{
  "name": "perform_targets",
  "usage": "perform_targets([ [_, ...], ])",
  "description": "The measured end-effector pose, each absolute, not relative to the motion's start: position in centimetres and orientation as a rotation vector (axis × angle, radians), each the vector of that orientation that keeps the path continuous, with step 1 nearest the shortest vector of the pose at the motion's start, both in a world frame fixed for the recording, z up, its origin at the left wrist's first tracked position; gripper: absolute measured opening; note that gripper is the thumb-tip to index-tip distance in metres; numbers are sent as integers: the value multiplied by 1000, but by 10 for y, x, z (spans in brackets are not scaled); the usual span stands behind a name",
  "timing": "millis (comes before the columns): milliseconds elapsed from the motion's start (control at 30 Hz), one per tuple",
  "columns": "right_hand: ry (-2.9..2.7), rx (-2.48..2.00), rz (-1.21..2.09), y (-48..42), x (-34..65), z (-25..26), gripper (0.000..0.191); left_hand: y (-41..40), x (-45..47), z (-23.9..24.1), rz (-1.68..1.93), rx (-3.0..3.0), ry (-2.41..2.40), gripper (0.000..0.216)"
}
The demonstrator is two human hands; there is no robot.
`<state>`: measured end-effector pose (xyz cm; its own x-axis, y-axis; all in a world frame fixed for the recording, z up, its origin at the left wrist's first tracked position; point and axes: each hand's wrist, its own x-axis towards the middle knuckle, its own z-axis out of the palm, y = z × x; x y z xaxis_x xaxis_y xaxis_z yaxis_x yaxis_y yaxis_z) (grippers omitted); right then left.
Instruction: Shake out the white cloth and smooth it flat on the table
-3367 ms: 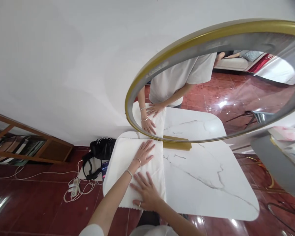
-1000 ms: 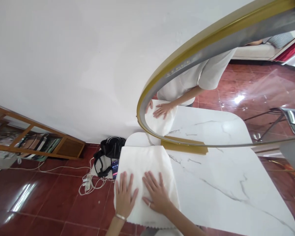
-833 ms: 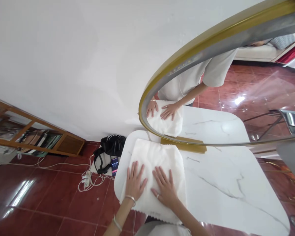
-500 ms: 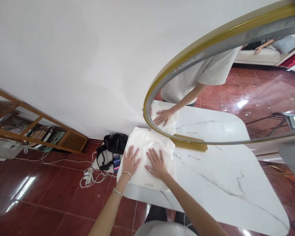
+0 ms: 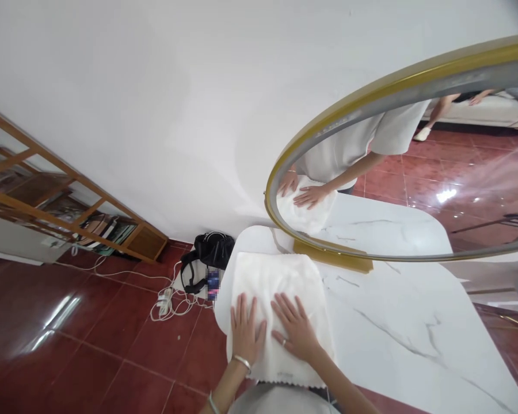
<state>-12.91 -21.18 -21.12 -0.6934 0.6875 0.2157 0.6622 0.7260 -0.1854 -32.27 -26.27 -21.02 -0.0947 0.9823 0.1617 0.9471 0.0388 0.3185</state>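
Note:
A white cloth [image 5: 280, 270], thick like a folded towel, lies on the marble-patterned table [image 5: 392, 322] and reaches past its front edge toward my body. Its near edge is scalloped, with a small grey mark I cannot read. My left hand [image 5: 247, 328] rests flat on the cloth's left part, fingers spread, with bracelets at the wrist. Beside it, my right hand [image 5: 297, 325] is pressed flat near the cloth's middle, fingers apart, a ring on one finger. Neither hand grips anything.
A gold-framed round mirror [image 5: 313, 144] stands at the table's back on a gold base [image 5: 341, 256], reflecting my arms and another person's limbs. Left of the table are a black bag [image 5: 213, 250], a phone [image 5: 213, 284] and a power strip [image 5: 164, 302] with cables. A wooden shelf [image 5: 147, 241] lines the wall.
Both hands and the cloth under them have slid toward my body. The cloth's near edge now passes the table's front edge, and bare tabletop shows behind it. The view has shifted slightly.

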Motion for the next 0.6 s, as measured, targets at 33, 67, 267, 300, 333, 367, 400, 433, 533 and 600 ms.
perform_targets([
  [33, -2656, -1092, 122, -214, -116, -211, 70, -255, -319, -205, 566, 1973, 2125, 48],
  [67, -2647, -1125, 109, -216, -104, -212, 70, -243, -318, -199, 600, 1891, 2076, 41],
  [267, -2609, -1227, 83, -212, -72, -214, 69, -121, -326, -173, 723, 1532, 2082, 41],
  [300, -2606, -1227, 79, -212, -72, -214, 69, -103, -326, -171, 719, 1505, 2066, 44],
  [333, -2601, -1228, 75, -212, -73, -213, 69, -88, -326, -170, 712, 1486, 2043, 44],
  [367, -2594, -1231, 72, -212, -74, -213, 70, -77, -325, -167, 704, 1474, 2015, 41],
  [400, -2587, -1235, 69, -212, -76, -213, 70, -69, -324, -164, 698, 1474, 1980, 34],
  [433, -2579, -1241, 68, -213, -77, -213, 70, -66, -323, -159, 698, 1487, 1939, 24],
  [533, -2562, -1268, 78, -217, -77, -215, 71, -75, -315, -137, 744, 1579, 1791, 14],
  [600, -2551, -1301, 108, -223, -77, -216, 72, -93, -303, -119, 806, 1652, 1702, 19],
])
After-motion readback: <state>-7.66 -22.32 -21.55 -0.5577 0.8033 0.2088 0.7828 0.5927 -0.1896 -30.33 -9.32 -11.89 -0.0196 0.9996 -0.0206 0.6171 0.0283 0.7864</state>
